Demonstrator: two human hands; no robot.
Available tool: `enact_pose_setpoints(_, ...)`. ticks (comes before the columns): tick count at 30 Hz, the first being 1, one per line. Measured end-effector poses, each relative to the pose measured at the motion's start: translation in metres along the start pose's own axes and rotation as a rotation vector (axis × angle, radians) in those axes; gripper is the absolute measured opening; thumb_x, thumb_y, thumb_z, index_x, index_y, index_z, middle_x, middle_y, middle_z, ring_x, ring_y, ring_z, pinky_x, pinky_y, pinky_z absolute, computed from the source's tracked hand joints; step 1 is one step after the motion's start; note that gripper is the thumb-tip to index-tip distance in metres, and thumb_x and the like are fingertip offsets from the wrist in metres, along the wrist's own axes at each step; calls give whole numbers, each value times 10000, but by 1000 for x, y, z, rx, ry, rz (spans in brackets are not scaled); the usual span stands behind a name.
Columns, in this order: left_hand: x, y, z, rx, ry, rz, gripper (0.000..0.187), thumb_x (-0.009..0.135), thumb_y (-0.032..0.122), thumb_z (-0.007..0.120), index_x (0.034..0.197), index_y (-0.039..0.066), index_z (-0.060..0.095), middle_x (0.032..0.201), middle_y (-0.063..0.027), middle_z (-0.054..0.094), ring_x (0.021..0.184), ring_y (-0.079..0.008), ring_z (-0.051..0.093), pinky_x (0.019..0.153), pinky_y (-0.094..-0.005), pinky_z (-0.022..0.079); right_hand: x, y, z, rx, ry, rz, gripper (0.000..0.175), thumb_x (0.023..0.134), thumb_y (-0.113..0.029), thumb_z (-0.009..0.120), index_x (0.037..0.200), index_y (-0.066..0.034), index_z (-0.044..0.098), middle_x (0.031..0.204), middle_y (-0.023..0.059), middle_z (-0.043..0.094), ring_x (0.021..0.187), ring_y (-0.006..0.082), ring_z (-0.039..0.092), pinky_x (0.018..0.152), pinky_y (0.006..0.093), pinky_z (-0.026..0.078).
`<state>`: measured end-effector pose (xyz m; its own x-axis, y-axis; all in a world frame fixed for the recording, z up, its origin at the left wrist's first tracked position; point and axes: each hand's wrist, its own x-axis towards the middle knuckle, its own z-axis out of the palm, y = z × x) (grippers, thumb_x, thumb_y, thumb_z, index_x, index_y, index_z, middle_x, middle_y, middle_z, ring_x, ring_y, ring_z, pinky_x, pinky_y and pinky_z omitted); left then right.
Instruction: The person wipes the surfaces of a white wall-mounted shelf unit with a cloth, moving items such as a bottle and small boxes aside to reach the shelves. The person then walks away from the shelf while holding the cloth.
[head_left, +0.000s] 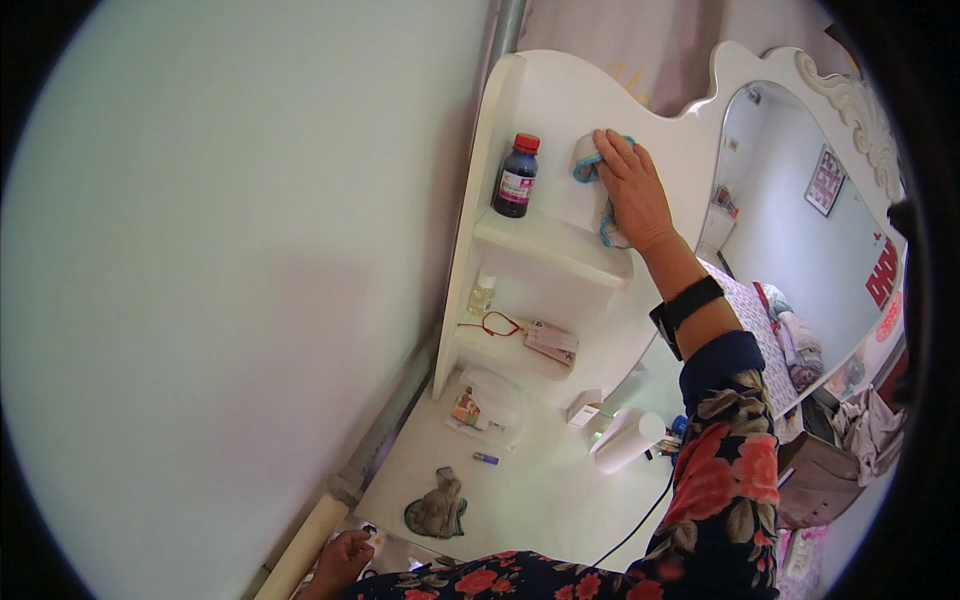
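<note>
My right hand (634, 191) presses a grey cloth with blue edging (589, 154) flat against the white back panel of a dressing table (679, 161). Part of the cloth hangs below the palm, by the end of the upper shelf (555, 244). Left of it on that shelf stands a dark bottle with a red cap (516, 176). My left hand (345, 559) is low in the view, fingers curled, beside the front edge of the tabletop; whether it holds anything is unclear. A second, greyish-brown cloth (437, 506) lies crumpled on the tabletop (525, 517) near it.
The lower shelf holds a small clear bottle (482, 292), a red cord (499, 324) and a pinkish packet (551, 341). On the tabletop are a plastic bag (487, 409), a small box (583, 409), a battery-like cylinder (485, 458), a white cylinder (628, 440) and a black cable (637, 521). A mirror (795, 210) stands right.
</note>
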<state>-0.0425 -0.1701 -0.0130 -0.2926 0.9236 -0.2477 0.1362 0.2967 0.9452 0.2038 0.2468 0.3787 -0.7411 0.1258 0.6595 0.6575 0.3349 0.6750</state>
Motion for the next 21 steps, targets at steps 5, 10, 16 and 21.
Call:
enact_pose_setpoints(5, -3, 1, -1, -35, -34, -46, 333, 775, 164, 625, 1053, 11, 524, 812, -51, 604, 708, -96, 560, 644, -241, 464, -29, -4, -8, 202, -198, -137, 227, 768, -78, 486, 940, 13, 602, 1341, 58, 376, 1260, 217, 306, 1029, 380, 251)
enact_pose_setpoints(10, -7, 0, -5, 60, -67, -64, 356, 767, 199, 636, 1060, 26, 530, 811, -48, 612, 702, -94, 569, 628, -243, 470, -40, -1, -7, 208, -223, -208, 189, 745, -102, 513, 892, -35, 612, 1284, 45, 441, 1233, 206, 345, 1019, 363, 271)
enact_pose_setpoints(16, 0, -48, -2, -10, -124, -73, 375, 752, 234, 659, 1058, 50, 545, 822, -42, 624, 704, -84, 583, 660, -237, 476, -35, -4, -6, 235, -105, -131, 187, 730, -98, 526, 890, -73, 620, 1160, 50, 525, 1133, 213, 438, 950, 354, 344)
enact_pose_setpoints(21, 13, -87, 2, 72, -200, -10, 420, 736, 256, 685, 1074, 53, 540, 832, -40, 631, 714, -91, 588, 685, -242, 477, 10, 6, -16, 314, 248, 313, 193, 735, -36, 517, 905, -47, 608, 1038, 101, 580, 987, 291, 534, 847, 355, 428)
